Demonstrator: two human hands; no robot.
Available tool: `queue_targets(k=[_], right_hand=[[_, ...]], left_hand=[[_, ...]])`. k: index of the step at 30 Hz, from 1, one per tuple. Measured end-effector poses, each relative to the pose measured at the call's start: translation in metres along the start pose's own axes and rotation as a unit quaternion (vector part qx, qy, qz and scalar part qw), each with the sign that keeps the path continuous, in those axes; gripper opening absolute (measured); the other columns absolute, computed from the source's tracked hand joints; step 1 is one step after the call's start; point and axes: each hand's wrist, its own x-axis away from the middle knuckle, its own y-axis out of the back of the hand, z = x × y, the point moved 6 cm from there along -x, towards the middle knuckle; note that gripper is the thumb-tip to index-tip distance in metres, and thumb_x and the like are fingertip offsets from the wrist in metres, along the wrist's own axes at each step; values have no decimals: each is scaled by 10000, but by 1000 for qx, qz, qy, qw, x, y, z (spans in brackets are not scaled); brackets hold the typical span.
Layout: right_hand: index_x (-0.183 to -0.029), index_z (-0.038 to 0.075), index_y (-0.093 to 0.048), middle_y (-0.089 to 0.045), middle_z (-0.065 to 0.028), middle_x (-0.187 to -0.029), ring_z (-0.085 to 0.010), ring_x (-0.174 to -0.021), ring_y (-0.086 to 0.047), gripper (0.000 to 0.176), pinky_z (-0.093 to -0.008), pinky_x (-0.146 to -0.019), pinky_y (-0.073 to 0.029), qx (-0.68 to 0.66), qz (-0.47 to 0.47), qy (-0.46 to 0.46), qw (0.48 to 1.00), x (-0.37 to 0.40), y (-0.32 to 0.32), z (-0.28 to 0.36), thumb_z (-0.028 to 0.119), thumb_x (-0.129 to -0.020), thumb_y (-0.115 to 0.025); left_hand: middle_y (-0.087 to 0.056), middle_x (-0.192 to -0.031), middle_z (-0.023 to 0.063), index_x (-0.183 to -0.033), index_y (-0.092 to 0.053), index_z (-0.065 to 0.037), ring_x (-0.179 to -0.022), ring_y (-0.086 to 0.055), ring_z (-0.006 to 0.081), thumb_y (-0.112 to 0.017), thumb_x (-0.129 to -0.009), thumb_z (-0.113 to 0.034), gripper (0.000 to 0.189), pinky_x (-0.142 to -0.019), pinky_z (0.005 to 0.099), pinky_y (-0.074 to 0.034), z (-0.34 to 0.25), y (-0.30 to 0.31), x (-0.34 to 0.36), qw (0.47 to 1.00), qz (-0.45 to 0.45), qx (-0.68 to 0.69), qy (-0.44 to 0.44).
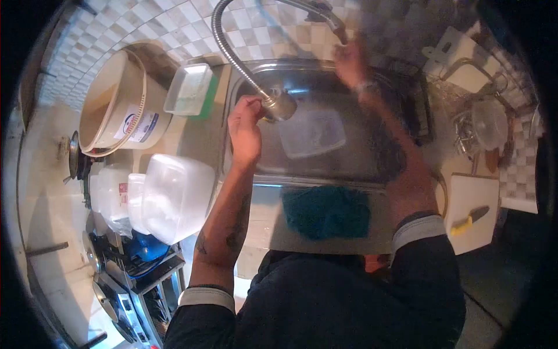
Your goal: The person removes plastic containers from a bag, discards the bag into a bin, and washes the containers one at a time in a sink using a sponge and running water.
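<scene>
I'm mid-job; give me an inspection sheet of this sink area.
Surface: counter around the sink, teal cloth in front.
Job's things: spray head above the sink; clear container in it.
Clutter: bucket and white tub left; knife on white board right.
Hands: left hand at the spray head; right hand near the far wall, blurred, grip unclear.
Cables: nothing seen.
Surroundings: tiled wall beyond the sink.

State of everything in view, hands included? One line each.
Left hand: fingers at spray head
Right hand: raised, blurred
Spray head: over sink, flow unclear
Clear tub: in sink
Bucket: open, handle lowered
Teal cloth: crumpled, on counter
Knife: flat on cutting board
</scene>
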Motion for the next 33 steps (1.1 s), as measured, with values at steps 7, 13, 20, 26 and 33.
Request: queue_targets(k=[7, 13, 20, 26, 33], right_hand=[[-952, 32, -634, -664, -93, -837, -258, -664, -634, 253, -388, -727, -531, -414, 464, -306, 721, 224, -98, 72, 257, -986, -523], [-1002, 56, -631, -644, -158, -1032, -323, -974, -623, 224, -454, -944, -470, 26, 227, 189, 955, 239, -81, 29, 245, -885, -617], [-1081, 74, -635, -617, -140, -1101, -330, -1066, -589, 307, -439, -979, -445, 253, 423, 160, 855, 220, -44, -33, 175, -791, -631], [-1093, 65, -609, -619, -139, -1059, -304, -1055, -616, 305, -447, -886, -513, 246, 398, 237, 851, 231, -75, -40, 169, -806, -620], [-1122, 46, -610, -658, -171, -1048, -351, -992, -649, 382, -453, -838, -530, 58, 372, 200, 905, 201, -69, 54, 221, -792, -692]], left_hand=[[-598, -940, 97, -1077, -586, -17, -882, -630, 241, -525, -960, -220, 243, -826, 368, -524, 87, 0, -8, 904, 12, 323, 281], [-574, -888, 38, -1004, -580, -97, -844, -615, 193, -550, -950, -303, 215, -835, 304, -500, 116, -1, -25, 649, 300, -699, 14], [-567, -1261, 141, -1184, -610, -197, -1165, -552, 347, -651, -821, -339, 392, -969, 579, -423, 282, 66, -85, 567, 302, -745, -178], [-589, -1278, 174, -1333, -556, -180, -1165, -580, 339, -626, -858, -254, 486, -930, 445, -500, 249, 71, -38, 738, 254, -623, 55], [-643, -1063, 207, -1083, -626, -41, -1030, -578, 374, -677, -798, -339, 416, -927, 465, -435, 106, 47, 3, 850, 74, -516, 78]])
